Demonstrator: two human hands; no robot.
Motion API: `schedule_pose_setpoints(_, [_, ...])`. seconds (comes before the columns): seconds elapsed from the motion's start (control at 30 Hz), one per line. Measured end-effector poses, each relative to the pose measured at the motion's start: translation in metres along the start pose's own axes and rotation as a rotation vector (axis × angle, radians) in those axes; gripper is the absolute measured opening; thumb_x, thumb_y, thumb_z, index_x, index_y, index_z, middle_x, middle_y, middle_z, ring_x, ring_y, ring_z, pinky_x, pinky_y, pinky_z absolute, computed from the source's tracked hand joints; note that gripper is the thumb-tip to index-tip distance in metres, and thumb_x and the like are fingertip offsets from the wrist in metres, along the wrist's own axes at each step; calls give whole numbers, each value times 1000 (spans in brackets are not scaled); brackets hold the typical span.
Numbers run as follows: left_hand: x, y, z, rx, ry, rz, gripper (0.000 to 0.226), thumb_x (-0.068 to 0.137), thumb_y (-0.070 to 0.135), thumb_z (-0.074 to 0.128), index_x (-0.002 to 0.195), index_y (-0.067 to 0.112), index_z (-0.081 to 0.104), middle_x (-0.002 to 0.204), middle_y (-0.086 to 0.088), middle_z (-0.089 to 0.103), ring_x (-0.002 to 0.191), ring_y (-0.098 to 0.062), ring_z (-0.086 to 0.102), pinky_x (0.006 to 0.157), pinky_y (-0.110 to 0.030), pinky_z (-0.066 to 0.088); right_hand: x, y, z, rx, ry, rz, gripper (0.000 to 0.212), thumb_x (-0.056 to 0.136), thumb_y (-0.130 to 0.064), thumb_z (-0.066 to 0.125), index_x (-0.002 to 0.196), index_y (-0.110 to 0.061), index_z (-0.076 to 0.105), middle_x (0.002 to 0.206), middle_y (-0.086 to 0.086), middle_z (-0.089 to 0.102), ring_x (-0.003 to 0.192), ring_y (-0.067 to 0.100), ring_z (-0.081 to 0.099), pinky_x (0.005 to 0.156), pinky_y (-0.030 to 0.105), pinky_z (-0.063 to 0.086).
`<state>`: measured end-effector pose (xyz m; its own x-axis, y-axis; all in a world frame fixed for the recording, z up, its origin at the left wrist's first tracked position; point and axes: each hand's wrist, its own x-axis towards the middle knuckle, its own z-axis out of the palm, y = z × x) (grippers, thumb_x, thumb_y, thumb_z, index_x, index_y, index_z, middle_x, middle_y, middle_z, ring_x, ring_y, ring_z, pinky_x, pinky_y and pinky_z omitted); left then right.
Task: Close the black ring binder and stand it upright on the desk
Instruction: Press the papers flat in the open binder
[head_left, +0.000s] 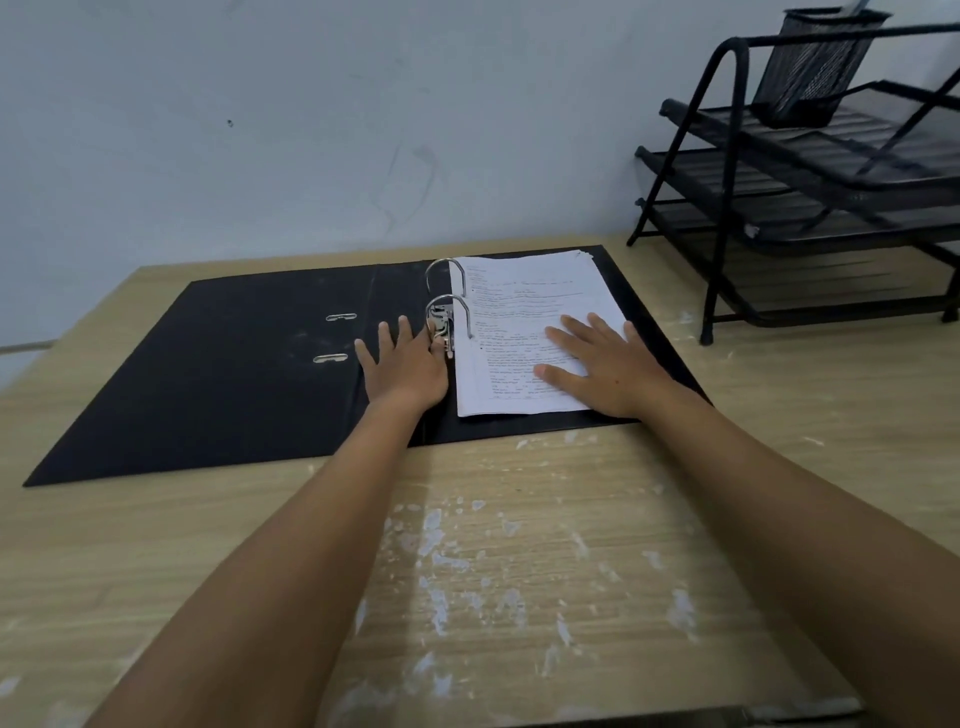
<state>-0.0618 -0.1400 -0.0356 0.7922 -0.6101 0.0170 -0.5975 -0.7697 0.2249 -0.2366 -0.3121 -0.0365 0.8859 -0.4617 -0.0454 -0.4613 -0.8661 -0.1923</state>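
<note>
The black ring binder lies open and flat on the wooden desk, its left cover spread out toward the left. A stack of printed white pages sits on its right half, threaded on two metal rings. My left hand rests flat on the spine, fingers spread, its thumb side against the metal lever mechanism. My right hand lies palm down on the lower right of the pages, fingers apart. Neither hand grips anything.
A black wire three-tier tray rack stands at the back right of the desk, with a black mesh pen cup on its top tier. A pale wall runs right behind the desk. White scuffs mark the desk's near surface.
</note>
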Motion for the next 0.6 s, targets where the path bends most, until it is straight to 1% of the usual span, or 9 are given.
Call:
schedule_pose_setpoints(0.27, [3,-5,-1,10,-12,41,51,103,37,16,153,27,17,164,-5,8,151,-29,-1,119,-56,-4,-7,-12,3,-14,15,98,77,89,-74,17,155,-34,7,164,-7,-5,150,20,-12,117,54,-10])
schedule_pose_setpoints(0.6, [6,-3,2,-26,4,61,50,103,35,16,152,30,18,163,2,12,151,-26,0,118,-56,-5,-12,-5,4,-18,25,86,81,86,-77,16,155,-35,7,164,-7,-4,150,19,-11,118,53,-9])
